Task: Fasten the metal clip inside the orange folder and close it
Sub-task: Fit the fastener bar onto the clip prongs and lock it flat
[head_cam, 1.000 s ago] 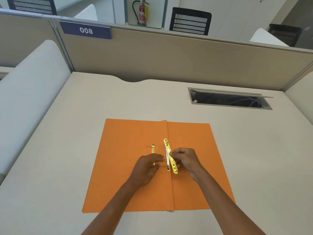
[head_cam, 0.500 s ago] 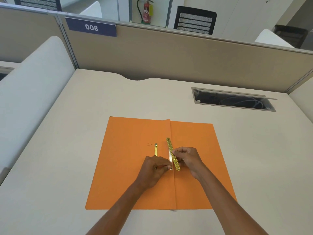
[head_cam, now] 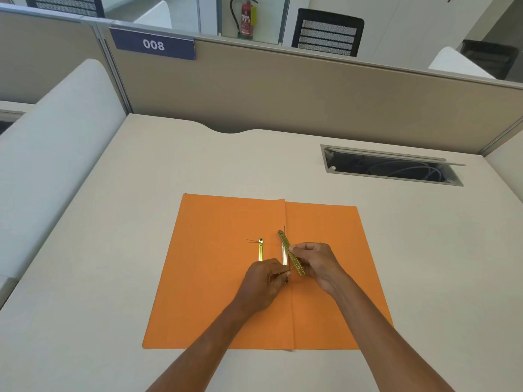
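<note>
The orange folder lies open and flat on the desk. A gold metal base strip is fixed on its left leaf, near the centre fold. My right hand pinches a loose gold metal clip bar, tilted, just right of the fold. My left hand pinches a thin metal prong at the near end of the fastener, right next to the bar's lower end. A second pale strip lies along the fold beside the bar.
The beige desk has an open cable tray slot at the back right. A partition wall with a "008" sign stands behind, and a white padded divider runs along the left.
My left hand has slid toward the fold and now pinches the prong near the bar's lower end. My right hand keeps hold of the bar, tilted a little differently.
</note>
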